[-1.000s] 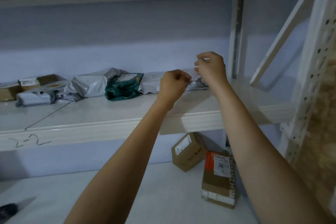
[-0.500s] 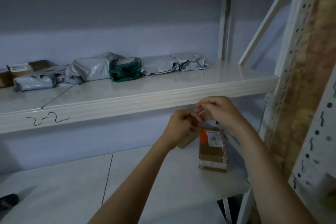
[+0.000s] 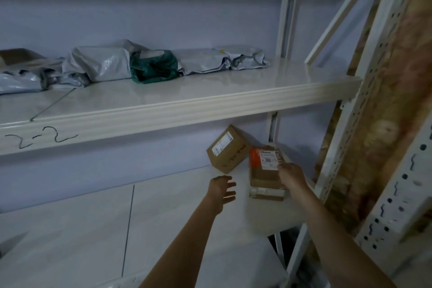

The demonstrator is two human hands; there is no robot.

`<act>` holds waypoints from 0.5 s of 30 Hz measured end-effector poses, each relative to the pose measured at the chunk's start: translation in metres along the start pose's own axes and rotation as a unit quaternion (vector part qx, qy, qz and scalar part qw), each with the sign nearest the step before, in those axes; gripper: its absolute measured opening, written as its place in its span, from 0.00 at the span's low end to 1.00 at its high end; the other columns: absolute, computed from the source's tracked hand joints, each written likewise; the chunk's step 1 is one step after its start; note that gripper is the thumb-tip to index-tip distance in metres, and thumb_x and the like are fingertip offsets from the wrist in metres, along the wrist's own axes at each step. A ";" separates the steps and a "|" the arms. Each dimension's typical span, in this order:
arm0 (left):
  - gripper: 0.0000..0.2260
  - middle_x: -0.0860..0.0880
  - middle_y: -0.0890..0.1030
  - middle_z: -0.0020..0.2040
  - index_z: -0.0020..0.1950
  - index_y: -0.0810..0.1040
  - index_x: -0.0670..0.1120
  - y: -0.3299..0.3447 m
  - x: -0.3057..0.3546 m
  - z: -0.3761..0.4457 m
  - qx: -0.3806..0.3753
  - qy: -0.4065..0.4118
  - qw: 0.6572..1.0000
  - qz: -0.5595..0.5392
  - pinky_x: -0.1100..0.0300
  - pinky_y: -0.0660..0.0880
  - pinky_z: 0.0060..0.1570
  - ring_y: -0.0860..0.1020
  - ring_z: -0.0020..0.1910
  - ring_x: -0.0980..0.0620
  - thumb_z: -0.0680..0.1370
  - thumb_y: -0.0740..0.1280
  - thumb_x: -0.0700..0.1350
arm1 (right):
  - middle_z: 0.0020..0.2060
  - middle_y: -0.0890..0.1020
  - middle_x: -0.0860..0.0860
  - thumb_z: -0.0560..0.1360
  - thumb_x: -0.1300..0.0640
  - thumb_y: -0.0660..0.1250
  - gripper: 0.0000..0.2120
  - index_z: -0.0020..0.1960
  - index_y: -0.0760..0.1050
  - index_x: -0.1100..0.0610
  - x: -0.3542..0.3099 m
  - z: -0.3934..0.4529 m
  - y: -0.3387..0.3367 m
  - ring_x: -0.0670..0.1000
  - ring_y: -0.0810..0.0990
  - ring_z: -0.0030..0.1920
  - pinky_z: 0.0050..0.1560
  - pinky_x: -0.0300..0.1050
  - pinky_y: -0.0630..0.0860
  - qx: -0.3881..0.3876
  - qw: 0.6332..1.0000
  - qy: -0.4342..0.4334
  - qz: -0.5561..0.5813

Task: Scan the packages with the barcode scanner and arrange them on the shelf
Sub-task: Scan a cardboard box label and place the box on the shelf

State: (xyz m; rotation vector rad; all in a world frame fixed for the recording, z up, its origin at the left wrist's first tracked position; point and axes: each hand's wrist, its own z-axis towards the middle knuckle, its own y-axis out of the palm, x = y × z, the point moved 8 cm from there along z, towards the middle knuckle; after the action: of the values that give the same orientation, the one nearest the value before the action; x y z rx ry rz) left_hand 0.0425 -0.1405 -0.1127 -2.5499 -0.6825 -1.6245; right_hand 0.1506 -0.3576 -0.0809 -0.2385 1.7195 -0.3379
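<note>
On the lower shelf (image 3: 70, 229) a cardboard box with an orange top and a white label (image 3: 265, 170) stands at the right. My right hand (image 3: 291, 176) rests on its upper right side, fingers against the label. My left hand (image 3: 222, 190) hovers just left of the box with fingers spread, holding nothing. A second brown box (image 3: 228, 149) leans tilted behind them against the wall. No barcode scanner is in view.
The upper shelf (image 3: 175, 110), marked 2-2, carries a row of grey mailer bags (image 3: 100, 64), a green bag (image 3: 153, 66) and a brown box (image 3: 16, 55) at far left. White perforated uprights (image 3: 374, 91) stand on the right.
Both hands came down from the upper shelf to the lower one and parted. The right hand now rests on the orange-topped box; the left hand has opened.
</note>
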 end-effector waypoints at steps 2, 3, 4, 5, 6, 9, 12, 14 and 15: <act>0.16 0.39 0.77 0.63 0.66 0.73 0.39 0.005 -0.004 0.016 0.004 -0.011 1.000 0.003 0.47 0.76 0.59 0.76 0.58 0.37 0.82 0.59 0.45 | 0.57 0.82 0.61 0.83 0.54 0.57 0.17 0.65 0.77 0.62 0.009 0.014 0.001 0.60 0.82 0.53 0.53 0.52 0.78 0.001 1.000 0.016 -0.024; 0.16 0.39 0.77 0.64 0.67 0.73 0.39 0.007 -0.005 0.024 0.007 -0.015 1.000 0.009 0.46 0.75 0.60 0.76 0.60 0.37 0.82 0.59 0.45 | 0.55 0.82 0.61 0.84 0.52 0.57 0.18 0.65 0.77 0.61 0.014 0.020 0.002 0.59 0.81 0.51 0.50 0.51 0.78 -0.003 0.999 0.031 -0.030; 0.16 0.39 0.76 0.64 0.67 0.73 0.39 0.011 -0.007 0.033 0.009 -0.022 1.000 0.013 0.46 0.74 0.62 0.75 0.61 0.37 0.82 0.59 0.45 | 0.54 0.82 0.60 0.84 0.50 0.56 0.19 0.66 0.76 0.60 0.020 0.028 0.004 0.58 0.81 0.48 0.46 0.50 0.77 -0.010 0.998 0.051 -0.027; 0.16 0.39 0.76 0.65 0.68 0.73 0.39 0.014 -0.009 0.040 0.011 -0.030 0.999 0.014 0.45 0.74 0.62 0.75 0.62 0.36 0.82 0.59 0.45 | 0.53 0.82 0.59 0.83 0.48 0.56 0.20 0.67 0.75 0.58 0.027 0.035 0.005 0.57 0.80 0.47 0.44 0.48 0.77 -0.015 0.997 0.069 -0.017; 0.17 0.39 0.76 0.65 0.68 0.73 0.39 0.018 -0.010 0.049 0.013 -0.037 0.999 0.015 0.45 0.74 0.63 0.74 0.63 0.36 0.82 0.59 0.45 | 0.54 0.82 0.59 0.83 0.46 0.57 0.21 0.68 0.74 0.58 0.034 0.045 0.007 0.57 0.81 0.48 0.46 0.48 0.78 -0.019 0.996 0.085 -0.006; 0.16 0.39 0.75 0.66 0.66 0.73 0.40 0.029 -0.012 0.073 0.017 -0.049 0.998 0.025 0.45 0.72 0.63 0.73 0.64 0.36 0.82 0.58 0.47 | 0.57 0.82 0.61 0.81 0.40 0.60 0.28 0.67 0.75 0.62 0.049 0.071 0.008 0.60 0.82 0.55 0.57 0.52 0.80 -0.012 0.994 0.109 0.008; 0.17 0.40 0.74 0.67 0.68 0.71 0.41 0.044 -0.013 0.100 0.022 -0.064 0.997 0.036 0.46 0.71 0.64 0.72 0.65 0.38 0.82 0.59 0.47 | 0.59 0.81 0.62 0.80 0.39 0.62 0.30 0.67 0.73 0.64 0.059 0.094 0.011 0.62 0.82 0.58 0.62 0.57 0.78 -0.014 0.992 0.125 0.029; 0.18 0.41 0.73 0.66 0.70 0.69 0.42 0.055 -0.015 0.113 0.013 -0.078 0.996 0.043 0.46 0.71 0.64 0.71 0.64 0.39 0.81 0.60 0.48 | 0.58 0.82 0.61 0.81 0.41 0.62 0.28 0.67 0.74 0.63 0.065 0.104 0.015 0.61 0.82 0.57 0.62 0.57 0.79 -0.025 0.989 0.139 0.042; 0.19 0.42 0.72 0.65 0.70 0.68 0.43 0.061 -0.016 0.120 0.008 -0.079 0.996 0.046 0.47 0.70 0.64 0.71 0.63 0.40 0.81 0.60 0.49 | 0.57 0.83 0.60 0.81 0.41 0.61 0.27 0.66 0.75 0.63 0.066 0.109 0.018 0.60 0.83 0.56 0.61 0.56 0.79 -0.031 0.989 0.140 0.047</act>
State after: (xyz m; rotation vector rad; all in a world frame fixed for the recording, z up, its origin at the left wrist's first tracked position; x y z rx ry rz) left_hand 0.1624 -0.1691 -0.1681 -2.6771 -0.5766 -1.3957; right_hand 0.2471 -0.3729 -0.1650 -0.1592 2.0132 -0.2561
